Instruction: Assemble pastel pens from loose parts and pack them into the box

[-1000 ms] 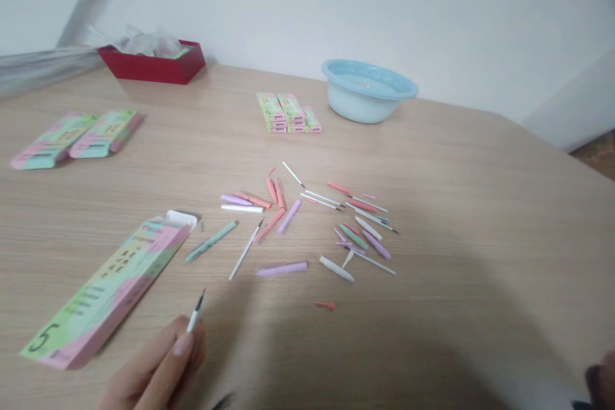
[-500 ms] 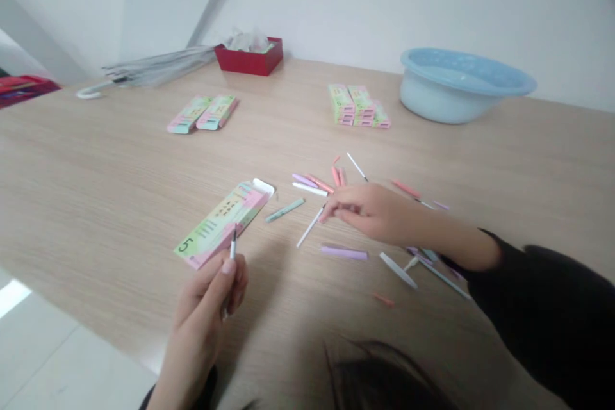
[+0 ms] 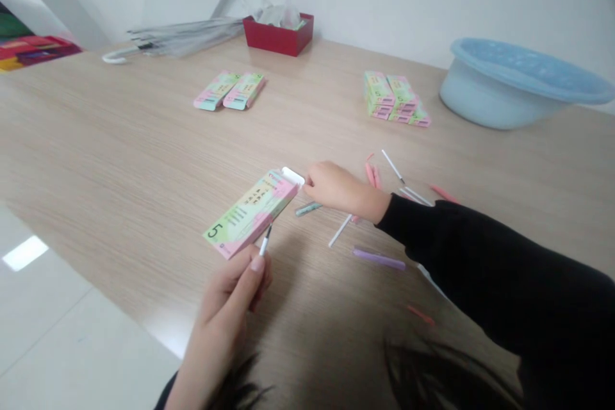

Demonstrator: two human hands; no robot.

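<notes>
My left hand is closed around a thin white pen refill with a dark tip pointing up and away. Just beyond it lies a flat pastel box marked 5, its white end flap open. At that flap is my right hand, fingers curled together; whatever they hold is hidden. Under the right hand a teal pen barrel partly shows. A white refill and a purple pen barrel lie nearer to me, and pink pen parts lie beyond my right wrist.
Two pastel boxes lie side by side at back left; a stack of similar boxes sits at back right. Behind are a clear umbrella, a red box holding plastic wrapping, and a blue basin. My right sleeve covers some loose parts.
My right hand has moved left from the loose pen parts to the box's open flap. The left hand still holds the refill beside the box. The whole view has shifted.
</notes>
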